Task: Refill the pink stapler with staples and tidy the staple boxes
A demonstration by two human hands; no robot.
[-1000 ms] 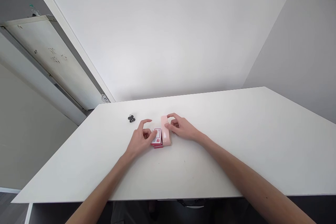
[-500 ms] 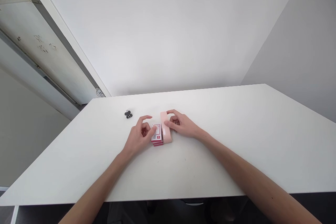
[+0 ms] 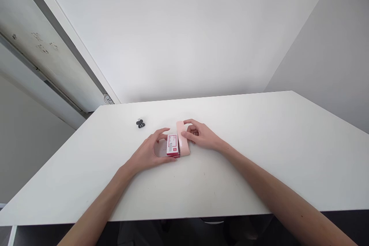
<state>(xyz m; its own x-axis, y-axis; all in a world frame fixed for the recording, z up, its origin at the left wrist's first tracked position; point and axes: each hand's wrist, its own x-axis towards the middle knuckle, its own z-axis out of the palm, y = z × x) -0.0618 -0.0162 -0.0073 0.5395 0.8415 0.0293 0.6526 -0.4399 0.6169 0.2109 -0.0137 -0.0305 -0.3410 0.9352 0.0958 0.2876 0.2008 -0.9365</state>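
Note:
A small stack of red-and-white boxes point(image 3: 172, 144) lies on the white table, its top box printed with a label. Against the right side of the stack lies a long, glossy pale pink stapler point(image 3: 182, 142) with a rounded far end. My right hand point(image 3: 200, 134) grips the stapler, thumb on top and index finger at its far end. Around the left side of the boxes curves my left hand point(image 3: 151, 149), open, with the thumb by their near end and the fingers toward the far end. Whether it touches them I cannot tell.
A small black item point(image 3: 140, 123) with a silvery tip lies on the table point(image 3: 230, 184), beyond my left hand. A white wall point(image 3: 187, 38) rises behind the far edge. At the left stands a scuffed whitish panel point(image 3: 43, 46).
My left hand has opened wider, its thumb moving from the top of the boxes to their near end. The stack looks straighter. My right hand stays on the stapler.

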